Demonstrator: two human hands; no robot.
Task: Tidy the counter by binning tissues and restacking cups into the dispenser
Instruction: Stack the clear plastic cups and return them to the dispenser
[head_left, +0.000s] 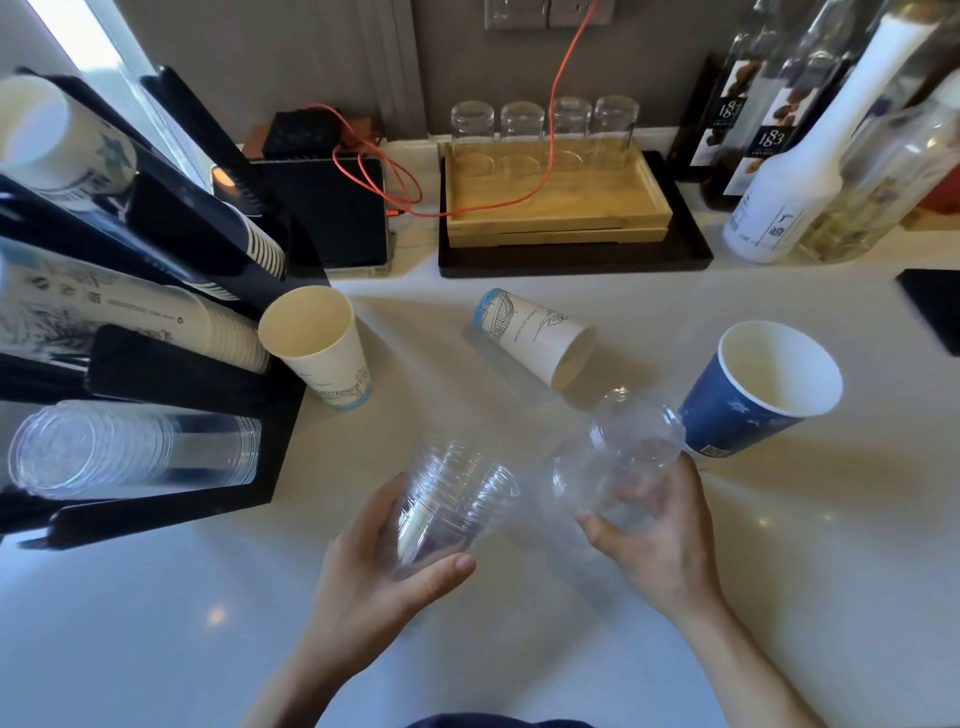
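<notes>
My left hand (384, 561) grips a stack of clear plastic cups (457, 493), mouths pointing right. Just to its right, my right hand (654, 525) holds another clear plastic cup (618, 457), tilted over the counter. The black cup dispenser (171, 364) stands at the left with rows of paper cups and a row of clear cups (130, 452) lying in it. On the counter a white paper cup (322, 348) stands upright by the dispenser, a second white paper cup (540, 338) lies on its side, and a blue paper cup (758, 389) leans beside my right hand. No tissues are in view.
A wooden tray (556, 208) with upturned glasses sits on a black tray at the back. An orange cable (395, 182) runs to a black device (332, 208). Bottles (800, 171) crowd the back right. A black pad (935, 306) lies at the right edge.
</notes>
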